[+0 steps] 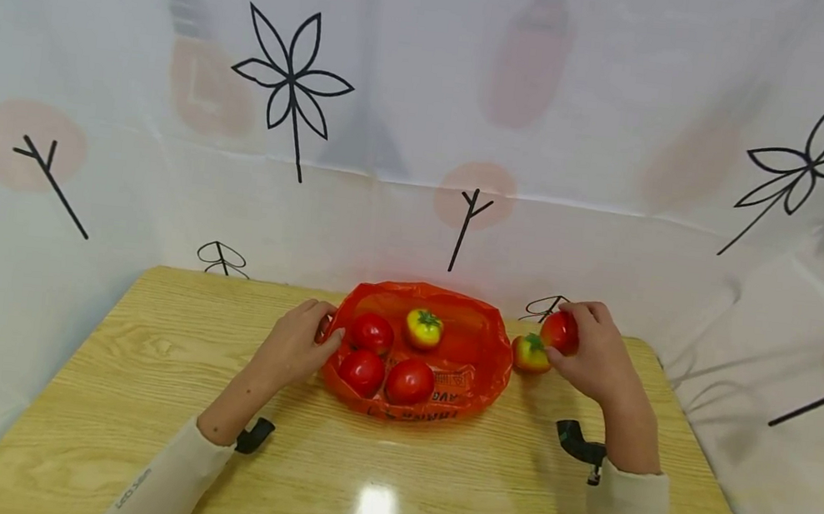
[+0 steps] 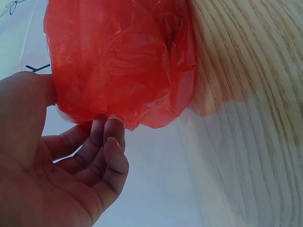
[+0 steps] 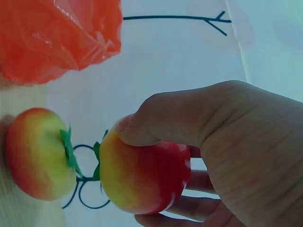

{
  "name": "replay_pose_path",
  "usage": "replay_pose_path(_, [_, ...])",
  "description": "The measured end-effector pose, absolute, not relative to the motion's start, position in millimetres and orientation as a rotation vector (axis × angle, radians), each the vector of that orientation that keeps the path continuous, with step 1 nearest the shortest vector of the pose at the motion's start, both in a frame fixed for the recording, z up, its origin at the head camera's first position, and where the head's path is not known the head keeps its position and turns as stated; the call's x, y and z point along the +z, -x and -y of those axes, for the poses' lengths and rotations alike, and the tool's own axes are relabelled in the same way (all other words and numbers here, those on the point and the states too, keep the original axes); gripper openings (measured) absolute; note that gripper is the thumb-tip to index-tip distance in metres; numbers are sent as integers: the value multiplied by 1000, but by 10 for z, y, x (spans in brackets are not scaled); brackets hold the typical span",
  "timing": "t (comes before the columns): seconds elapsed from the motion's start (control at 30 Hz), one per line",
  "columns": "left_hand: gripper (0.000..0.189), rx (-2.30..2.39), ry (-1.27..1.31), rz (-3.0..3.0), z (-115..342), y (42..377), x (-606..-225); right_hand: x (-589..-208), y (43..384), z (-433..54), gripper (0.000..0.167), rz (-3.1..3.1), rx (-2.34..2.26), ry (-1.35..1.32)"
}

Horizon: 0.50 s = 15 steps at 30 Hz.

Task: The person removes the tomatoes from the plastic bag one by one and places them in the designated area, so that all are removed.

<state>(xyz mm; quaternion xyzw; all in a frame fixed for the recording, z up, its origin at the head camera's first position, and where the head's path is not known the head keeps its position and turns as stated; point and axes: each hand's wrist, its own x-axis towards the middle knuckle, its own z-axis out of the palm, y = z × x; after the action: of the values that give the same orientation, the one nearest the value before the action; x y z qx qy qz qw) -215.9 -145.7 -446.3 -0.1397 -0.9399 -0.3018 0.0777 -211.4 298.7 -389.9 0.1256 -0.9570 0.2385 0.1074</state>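
Observation:
At its left rim, my left hand grips an opened red plastic bag, fingers outside and thumb at the edge. Inside lie several tomatoes, three showing glossy red skin and one turned with its yellow top and green calyx upward. To the right of the bag, my right hand holds a red-and-yellow tomato between thumb and fingers, raised above the table. Just below it, another tomato with a green calyx sits on the table beside the bag.
The wooden table has its back edge close behind the bag. A pale cloth with printed leaves and twigs hangs behind and around it. Black straps show near both wrists.

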Motion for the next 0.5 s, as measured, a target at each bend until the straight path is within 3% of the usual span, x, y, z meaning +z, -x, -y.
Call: replay_pose_path(0.5, [31, -915, 460, 2766, 1467, 2170, -4478, -4012, 2169, -3201, 68, 2846, 717, -270])
